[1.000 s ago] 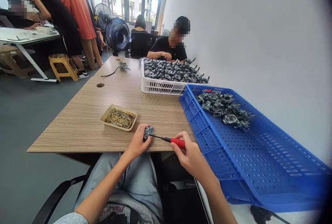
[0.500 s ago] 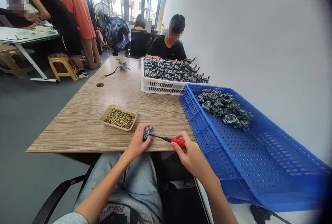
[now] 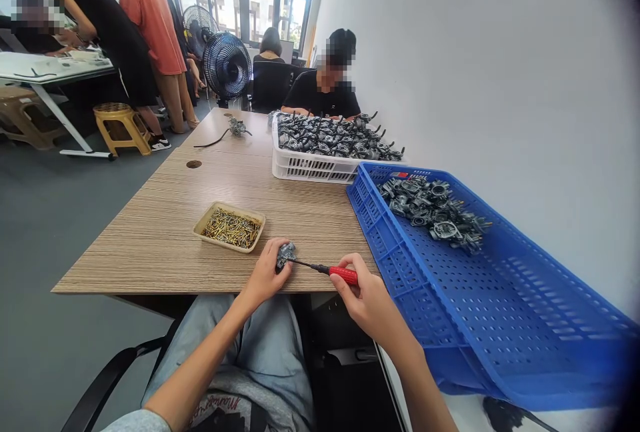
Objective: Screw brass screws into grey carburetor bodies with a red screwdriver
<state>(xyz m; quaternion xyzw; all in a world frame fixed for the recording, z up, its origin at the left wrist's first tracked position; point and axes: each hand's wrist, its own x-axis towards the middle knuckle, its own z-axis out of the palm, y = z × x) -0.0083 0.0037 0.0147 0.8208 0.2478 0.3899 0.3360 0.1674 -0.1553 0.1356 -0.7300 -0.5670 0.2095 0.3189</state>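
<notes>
Barely anything was changed from a moment earlier — the metal part [image 3: 286,255] was gripped by the left hand [image 3: 264,277] at the table [image 3: 160,232] edge, the red-handled screwdriver [image 3: 330,270] clasped in the right hand [image 3: 367,299], laid crosswise, tip pointed left into the part.

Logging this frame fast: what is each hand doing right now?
Left hand: closed on the small metal part at the table edge.
Right hand: closed on the red-handled screwdriver, tip at the part.
</notes>
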